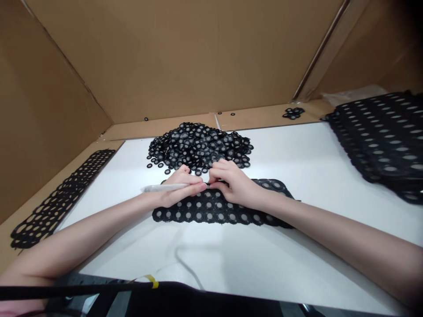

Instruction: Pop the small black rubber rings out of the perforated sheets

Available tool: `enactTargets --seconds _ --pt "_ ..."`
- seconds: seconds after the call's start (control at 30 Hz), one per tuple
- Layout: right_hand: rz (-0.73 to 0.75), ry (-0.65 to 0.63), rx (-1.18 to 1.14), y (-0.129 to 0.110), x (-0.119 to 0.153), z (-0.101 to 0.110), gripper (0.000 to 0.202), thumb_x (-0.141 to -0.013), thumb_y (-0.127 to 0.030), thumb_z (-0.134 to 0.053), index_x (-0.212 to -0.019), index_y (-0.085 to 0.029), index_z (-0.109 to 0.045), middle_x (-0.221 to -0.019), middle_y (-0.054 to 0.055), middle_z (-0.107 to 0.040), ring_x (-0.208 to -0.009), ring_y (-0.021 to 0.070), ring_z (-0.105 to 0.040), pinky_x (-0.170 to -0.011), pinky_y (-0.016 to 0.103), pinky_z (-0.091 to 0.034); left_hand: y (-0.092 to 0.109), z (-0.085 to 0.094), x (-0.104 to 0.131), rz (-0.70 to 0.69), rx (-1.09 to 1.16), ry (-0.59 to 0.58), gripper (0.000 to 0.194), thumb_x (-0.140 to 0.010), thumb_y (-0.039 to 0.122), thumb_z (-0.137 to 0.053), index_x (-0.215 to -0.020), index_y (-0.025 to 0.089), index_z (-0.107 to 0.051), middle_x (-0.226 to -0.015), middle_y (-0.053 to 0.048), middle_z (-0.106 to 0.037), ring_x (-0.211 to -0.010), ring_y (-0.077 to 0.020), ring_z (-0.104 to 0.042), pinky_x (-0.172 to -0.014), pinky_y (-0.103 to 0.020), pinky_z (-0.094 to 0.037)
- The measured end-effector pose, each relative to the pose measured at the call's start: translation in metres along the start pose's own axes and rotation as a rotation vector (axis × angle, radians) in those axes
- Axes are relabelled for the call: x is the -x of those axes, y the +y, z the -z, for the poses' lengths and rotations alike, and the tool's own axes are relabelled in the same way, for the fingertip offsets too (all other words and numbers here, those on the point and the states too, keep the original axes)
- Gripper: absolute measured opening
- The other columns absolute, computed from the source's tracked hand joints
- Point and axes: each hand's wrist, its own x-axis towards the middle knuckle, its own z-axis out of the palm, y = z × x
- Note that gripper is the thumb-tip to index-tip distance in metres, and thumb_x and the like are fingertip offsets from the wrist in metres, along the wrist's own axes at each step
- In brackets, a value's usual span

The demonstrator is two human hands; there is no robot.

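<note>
A black sheet of joined rings with pale centres [209,215] lies on the white board. Over its upper edge my left hand [180,187] is closed on a whitish pen-like tool [161,188], whose tip end points right. My right hand [234,185] touches the left one at the fingertips; its thumb and index finger are pinched, and what they hold is too small to make out. Just beyond both hands is a heap of loose black rings [198,143], also with pale centres.
A stack of black ring sheets [383,141] sits at the right. Holed black strips [62,200] lie at the left beside the board [284,268]. Cardboard walls [185,57] stand behind. A small ring cluster [293,113] is at the back, and a dark cable [82,290] crosses the front.
</note>
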Motion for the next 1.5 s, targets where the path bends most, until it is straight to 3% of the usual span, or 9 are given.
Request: enactTargets --seconds 0.27,0.63,1.5 --pt "-0.01 -0.002 -0.024 -0.0019 -0.0004 -0.0011 0.017 -0.077 -0.004 -0.048 -0.068 -0.019 -0.044 -0.073 0.002 -0.052 -0.079 0.0182 -0.044 -0.072 0.032 -0.03 0.0012 -0.0043 -0.0009 -0.12 -0.105 -0.016 0.045 -0.1 0.037 -0.027 -0.061 0.015 -0.03 -0.053 0.006 -0.036 -0.055 -0.0102 -0.022 -0.078 -0.035 -0.024" --pt "-0.046 -0.003 -0.022 -0.0047 -0.0018 -0.0008 0.019 -0.074 -0.002 -0.049 -0.066 -0.018 -0.043 -0.071 0.001 -0.051 -0.076 0.0176 -0.043 -0.07 0.031 -0.029 0.0028 -0.0048 0.0008 -0.059 -0.092 -0.031 0.045 -0.1 0.037 -0.028 -0.061 0.015 -0.029 -0.054 0.005 -0.037 -0.058 -0.0113 -0.02 -0.079 -0.035 -0.024" --pt "-0.107 -0.002 -0.051 -0.0052 -0.0042 -0.0016 0.022 -0.073 0.0 -0.05 -0.064 -0.019 -0.042 -0.069 0.001 -0.05 -0.075 0.0174 -0.044 -0.07 0.03 -0.031 0.0043 -0.0089 0.0012 -0.135 -0.167 -0.013 0.048 -0.101 0.039 -0.025 -0.06 0.015 -0.035 -0.053 0.006 -0.042 -0.053 -0.0096 -0.023 -0.075 -0.035 -0.023"
